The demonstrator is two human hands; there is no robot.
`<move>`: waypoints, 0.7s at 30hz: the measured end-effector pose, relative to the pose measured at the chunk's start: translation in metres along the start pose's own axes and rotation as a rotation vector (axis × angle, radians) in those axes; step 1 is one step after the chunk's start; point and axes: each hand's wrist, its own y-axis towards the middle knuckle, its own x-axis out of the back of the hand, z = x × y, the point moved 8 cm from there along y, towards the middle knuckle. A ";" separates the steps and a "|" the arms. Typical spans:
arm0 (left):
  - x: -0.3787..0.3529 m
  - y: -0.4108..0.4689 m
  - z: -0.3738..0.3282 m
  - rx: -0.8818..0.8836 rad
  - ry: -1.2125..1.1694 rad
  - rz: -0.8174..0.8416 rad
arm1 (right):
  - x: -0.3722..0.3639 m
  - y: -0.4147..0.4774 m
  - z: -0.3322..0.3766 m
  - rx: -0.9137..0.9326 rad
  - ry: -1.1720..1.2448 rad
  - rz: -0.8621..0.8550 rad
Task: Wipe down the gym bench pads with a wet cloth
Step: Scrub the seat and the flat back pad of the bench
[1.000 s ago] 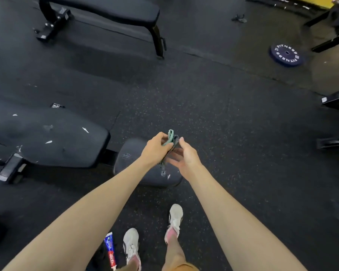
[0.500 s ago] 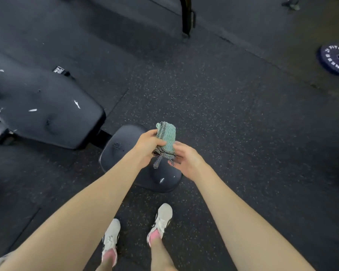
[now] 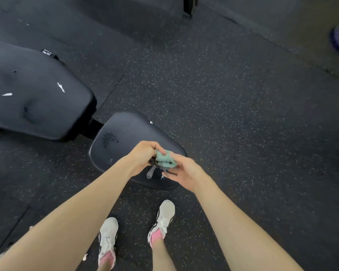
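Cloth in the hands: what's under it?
The small seat pad, seen below the cloth held by left hand and right hand. Hands and cloth cover part of it.

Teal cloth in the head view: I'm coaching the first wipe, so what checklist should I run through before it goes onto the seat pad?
1. Grip on the fuzzy teal cloth: ok, left hand and right hand both hold it.
2. Cloth spread flat for wiping: not ok, it is bunched.
3. Cloth wet: cannot tell.
4. Small black padded seat pad under the hands: ok.
5. Large black back pad intact: not ok, white tears show.
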 end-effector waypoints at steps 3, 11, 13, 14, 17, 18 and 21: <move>0.003 -0.003 0.020 0.049 -0.359 -0.066 | 0.006 0.007 -0.018 0.084 0.168 -0.107; -0.004 0.003 0.073 -0.003 -0.183 -0.009 | -0.001 0.021 -0.064 0.185 0.364 -0.303; -0.001 0.006 0.078 0.012 -0.150 -0.031 | 0.002 0.024 -0.074 0.186 0.420 -0.343; 0.000 0.008 0.080 0.011 -0.114 -0.035 | 0.003 0.025 -0.077 0.193 0.456 -0.345; 0.009 0.014 0.076 -0.057 0.091 -0.091 | 0.014 0.022 -0.083 0.186 0.406 -0.376; 0.013 0.016 0.072 -0.098 0.184 -0.117 | 0.023 0.020 -0.085 0.172 0.336 -0.424; 0.015 0.023 0.049 -0.268 0.583 -0.183 | 0.060 0.016 -0.085 0.140 0.095 -0.625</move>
